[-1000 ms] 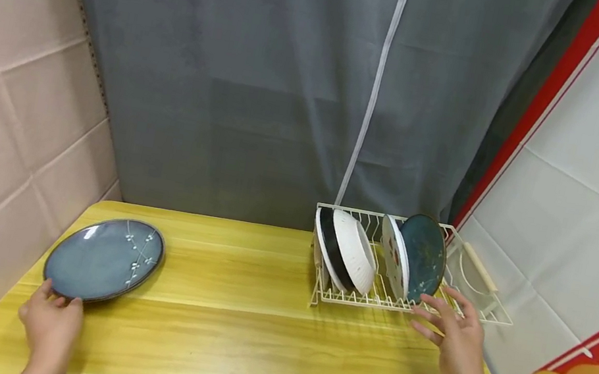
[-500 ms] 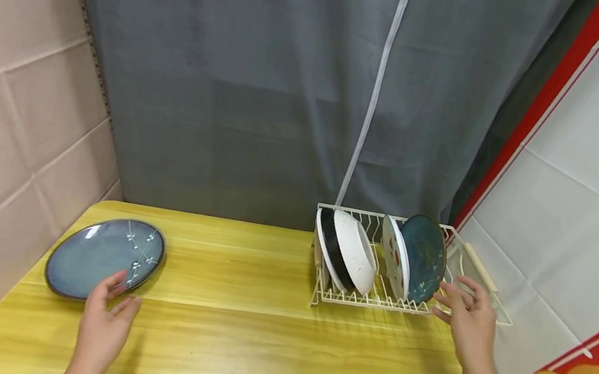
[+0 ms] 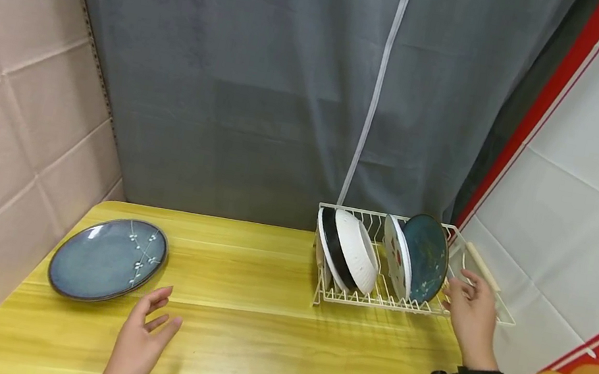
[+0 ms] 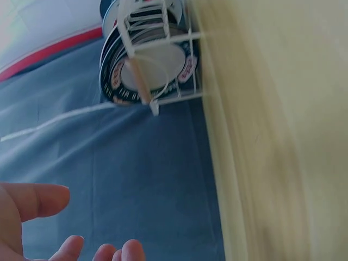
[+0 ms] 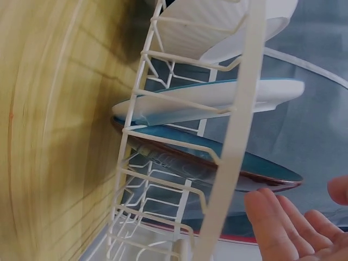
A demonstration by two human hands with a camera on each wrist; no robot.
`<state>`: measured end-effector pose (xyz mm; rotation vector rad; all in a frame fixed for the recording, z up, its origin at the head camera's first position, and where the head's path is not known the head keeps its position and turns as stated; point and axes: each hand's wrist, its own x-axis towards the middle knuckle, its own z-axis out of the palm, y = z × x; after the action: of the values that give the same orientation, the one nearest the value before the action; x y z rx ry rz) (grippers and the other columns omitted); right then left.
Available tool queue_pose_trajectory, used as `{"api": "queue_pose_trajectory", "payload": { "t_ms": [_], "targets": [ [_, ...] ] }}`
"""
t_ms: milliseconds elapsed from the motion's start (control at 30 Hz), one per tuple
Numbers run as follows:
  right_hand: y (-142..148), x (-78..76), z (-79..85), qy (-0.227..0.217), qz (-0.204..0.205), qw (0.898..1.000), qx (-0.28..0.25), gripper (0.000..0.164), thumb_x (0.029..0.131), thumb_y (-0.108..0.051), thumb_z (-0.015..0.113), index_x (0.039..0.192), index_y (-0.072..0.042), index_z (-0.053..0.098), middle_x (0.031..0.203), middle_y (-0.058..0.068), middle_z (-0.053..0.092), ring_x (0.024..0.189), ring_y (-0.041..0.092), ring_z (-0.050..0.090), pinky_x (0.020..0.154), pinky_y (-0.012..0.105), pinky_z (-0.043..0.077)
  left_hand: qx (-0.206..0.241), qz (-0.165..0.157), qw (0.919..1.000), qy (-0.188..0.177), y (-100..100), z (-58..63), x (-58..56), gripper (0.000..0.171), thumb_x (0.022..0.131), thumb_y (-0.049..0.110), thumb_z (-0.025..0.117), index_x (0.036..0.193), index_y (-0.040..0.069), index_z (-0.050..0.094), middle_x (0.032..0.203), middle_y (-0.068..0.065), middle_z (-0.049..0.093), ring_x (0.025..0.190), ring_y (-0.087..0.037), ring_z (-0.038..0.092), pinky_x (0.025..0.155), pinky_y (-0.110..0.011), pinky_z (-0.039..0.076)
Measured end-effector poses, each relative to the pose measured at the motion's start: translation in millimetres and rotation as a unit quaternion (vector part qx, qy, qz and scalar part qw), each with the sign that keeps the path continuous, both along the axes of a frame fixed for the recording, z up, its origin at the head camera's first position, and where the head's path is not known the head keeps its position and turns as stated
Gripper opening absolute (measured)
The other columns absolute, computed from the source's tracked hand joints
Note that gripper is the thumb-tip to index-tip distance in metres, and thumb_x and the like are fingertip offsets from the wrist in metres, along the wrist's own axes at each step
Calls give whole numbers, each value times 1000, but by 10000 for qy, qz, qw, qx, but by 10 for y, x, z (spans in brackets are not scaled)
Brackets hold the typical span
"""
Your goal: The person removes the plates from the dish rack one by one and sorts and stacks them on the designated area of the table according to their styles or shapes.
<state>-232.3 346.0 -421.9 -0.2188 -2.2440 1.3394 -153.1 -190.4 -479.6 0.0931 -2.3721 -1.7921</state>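
Bench (image 3: 305, 362) lies below. Dark plate (image 3: 422, 262) tilts just left of the nearer right fingers (image 5: 269, 223), parted, empty; left fingers (image 3: 148, 305) likewise.

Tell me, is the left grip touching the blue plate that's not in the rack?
Apart. The head view shows it: a strip of yellow table is visible between the left grip and the rim of the blue plate.
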Motion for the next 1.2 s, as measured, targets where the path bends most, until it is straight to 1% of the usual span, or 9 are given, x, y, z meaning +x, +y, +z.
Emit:
{"api": "queue_pose_trajectory", "payload": {
  "t_ms": [100,167,300,400,567,667,833,1033,1200],
  "targets": [
    [5,-77,-16,-135,-37,9999,-61,50,109,-22,49,149,6,39,130,35,57,78,-10,59,65,13,56,-86,-168,9998,78,81,-51,24,59,97,3,71,149,0,42,148,-17,44,135,-31,39,105,-42,49],
    [5,-122,-24,-237,-80,9997,18,52,108,-24,50,150,5,39,131,34,58,81,-4,62,65,13,56,-168,-295,9992,207,124,-76,41,57,96,5,72,147,0,45,146,-18,45,135,-34,41,104,-48,49],
    [9,-191,-38,-416,-153,9982,397,55,109,-29,50,151,3,39,132,34,57,96,28,70,66,15,56,-179,-528,9977,392,193,-97,60,54,95,6,74,143,3,51,146,-18,48,133,-37,43,102,-51,50],
    [7,-229,-47,-594,-163,9961,632,58,109,-33,48,154,2,36,137,34,53,110,47,64,74,28,61,-117,-651,9974,298,243,-115,67,51,94,4,74,141,5,53,148,-14,48,133,-35,43,103,-51,50],
    [-4,-291,-53,-904,-187,9923,822,61,109,-34,47,155,4,32,141,38,47,116,52,57,86,57,56,-127,-739,9961,470,331,-181,85,48,90,-4,75,134,4,59,143,-12,53,130,-33,47,100,-45,53],
    [4,-335,-58,-994,-236,9894,1033,60,108,-27,50,154,6,32,138,39,48,117,54,55,88,61,52,-157,-806,9943,678,364,-215,97,45,88,-4,77,130,5,62,141,-11,55,128,-30,50,97,-41,55],
    [30,-423,-86,-972,-222,9793,1764,57,102,-13,56,150,9,37,131,41,54,118,55,54,90,65,46,-102,-886,9937,676,376,-236,111,45,87,-3,78,128,8,64,141,-12,55,128,-29,51,96,-38,55],
    [30,-523,-127,-695,-251,9612,2659,54,96,-4,54,144,15,38,120,44,56,101,60,58,77,69,48,-91,-904,9947,487,387,-238,113,45,87,-5,76,129,4,63,142,-15,54,128,-36,48,97,-40,55],
    [-20,-522,-159,-470,-539,9607,2682,56,92,2,46,143,21,35,103,48,57,85,63,58,67,70,46,-93,-893,9951,408,392,-250,119,46,87,-5,76,130,3,62,142,-17,54,127,-35,47,97,-39,55]
  ]
}}
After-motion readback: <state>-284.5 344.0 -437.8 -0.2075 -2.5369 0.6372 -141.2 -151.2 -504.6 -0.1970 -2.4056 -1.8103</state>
